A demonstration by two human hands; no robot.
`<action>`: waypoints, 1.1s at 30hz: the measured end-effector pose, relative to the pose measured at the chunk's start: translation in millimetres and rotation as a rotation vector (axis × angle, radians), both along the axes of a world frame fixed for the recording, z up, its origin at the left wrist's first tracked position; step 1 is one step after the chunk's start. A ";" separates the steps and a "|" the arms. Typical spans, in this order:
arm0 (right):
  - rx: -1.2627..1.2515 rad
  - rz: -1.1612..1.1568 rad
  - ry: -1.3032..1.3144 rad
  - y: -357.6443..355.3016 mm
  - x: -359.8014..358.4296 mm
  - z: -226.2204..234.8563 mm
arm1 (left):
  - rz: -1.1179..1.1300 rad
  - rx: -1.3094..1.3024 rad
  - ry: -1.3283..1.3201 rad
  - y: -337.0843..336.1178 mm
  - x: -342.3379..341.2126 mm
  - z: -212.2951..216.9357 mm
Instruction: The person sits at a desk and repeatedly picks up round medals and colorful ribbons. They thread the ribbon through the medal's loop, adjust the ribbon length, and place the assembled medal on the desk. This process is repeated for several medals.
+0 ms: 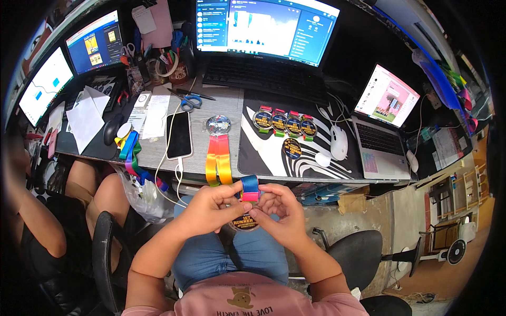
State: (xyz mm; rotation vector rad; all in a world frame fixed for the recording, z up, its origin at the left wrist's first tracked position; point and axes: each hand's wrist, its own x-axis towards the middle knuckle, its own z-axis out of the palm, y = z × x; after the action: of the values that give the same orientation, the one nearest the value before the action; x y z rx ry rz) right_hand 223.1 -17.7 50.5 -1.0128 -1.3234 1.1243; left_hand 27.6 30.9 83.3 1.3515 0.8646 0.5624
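Above my lap, a round dark medal [245, 223] with gold lettering hangs below a folded ribbon [250, 185] of blue, pink and other colours. My left hand [224, 206] pinches the ribbon by the medal's top. From the other side, my right hand [279, 211] closes its thumb and fingers on the same folds. On the desk ahead lies a silver medal [218, 125], its pink-to-yellow ribbon [217, 158] trailing over the front edge. Several medals with wrapped ribbons [284, 123] sit in a row on the black-and-white mat [257, 152], near a loose dark disc [291, 149].
A phone [178, 135] with a white cable, blue scissors [190, 101] and a coloured ribbon [129, 150] lie left on the desk. To the right are a white mouse [338, 142] and a laptop [380, 137]. A person sits at left; an office chair [354, 258] stands at right.
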 end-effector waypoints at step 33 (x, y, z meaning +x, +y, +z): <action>-0.202 -0.105 0.211 0.6 -10.5 -48.2 | -0.207 -0.213 -0.173 -5.0 -18.0 -81.4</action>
State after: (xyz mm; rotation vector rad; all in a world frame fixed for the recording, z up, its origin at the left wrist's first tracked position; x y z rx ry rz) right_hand 212.6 -17.1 2.4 -1.0647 -0.9926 1.2650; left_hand 9.6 25.8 1.9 1.1629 0.6162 0.4073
